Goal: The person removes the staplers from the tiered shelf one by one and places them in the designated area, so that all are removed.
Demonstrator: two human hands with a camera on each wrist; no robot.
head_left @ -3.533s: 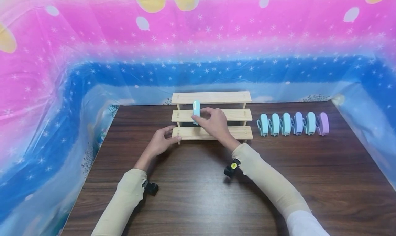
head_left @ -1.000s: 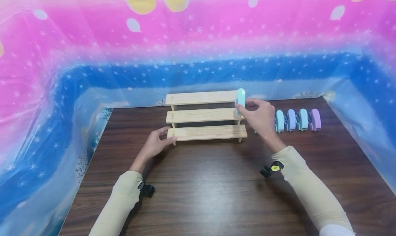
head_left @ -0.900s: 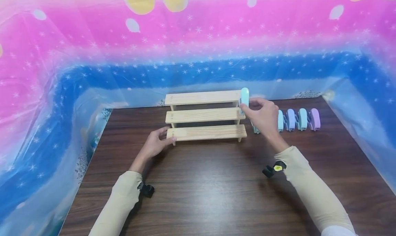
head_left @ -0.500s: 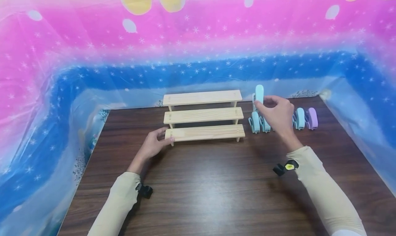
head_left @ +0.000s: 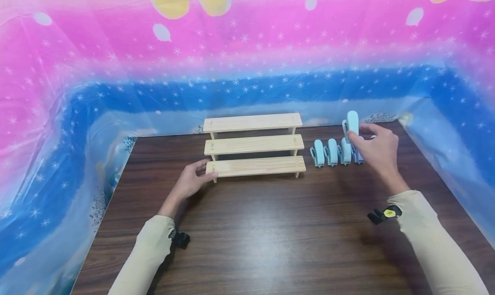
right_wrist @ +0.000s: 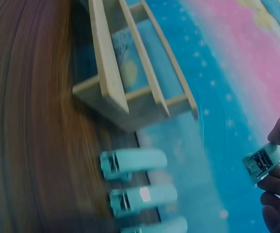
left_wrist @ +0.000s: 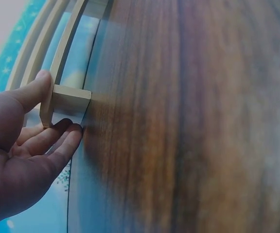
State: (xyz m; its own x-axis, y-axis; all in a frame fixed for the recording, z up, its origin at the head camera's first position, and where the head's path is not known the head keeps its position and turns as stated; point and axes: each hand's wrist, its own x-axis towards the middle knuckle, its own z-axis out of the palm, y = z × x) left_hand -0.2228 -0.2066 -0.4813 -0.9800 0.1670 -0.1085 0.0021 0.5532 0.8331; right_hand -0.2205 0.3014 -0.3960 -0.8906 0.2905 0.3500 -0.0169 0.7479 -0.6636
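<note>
My right hand (head_left: 377, 148) pinches a mint-green mini stapler (head_left: 352, 124) upright between thumb and fingers, raised above a row of similar staplers. The right wrist view shows the metal works in the end of the held stapler (right_wrist: 262, 164). Beneath it, mint staplers (head_left: 318, 153) and a bluish-purple one (head_left: 359, 156) stand on the table, the row's right end hidden behind the hand. My left hand (head_left: 190, 179) grips the left end of a three-tier wooden display rack (head_left: 255, 167), thumb on the lowest board and fingers around its end (left_wrist: 46, 109).
The dark wood-grain table (head_left: 247, 235) reaches back to a pink and blue cloth backdrop (head_left: 251, 62) close behind the rack. Each wrist carries a small black camera (head_left: 179, 239). The staplers stand just right of the rack.
My right hand has carried the stapler from in front of the rack's middle tier rightward, past the rack's right end, to over the row. My left hand keeps its grip on the rack.
</note>
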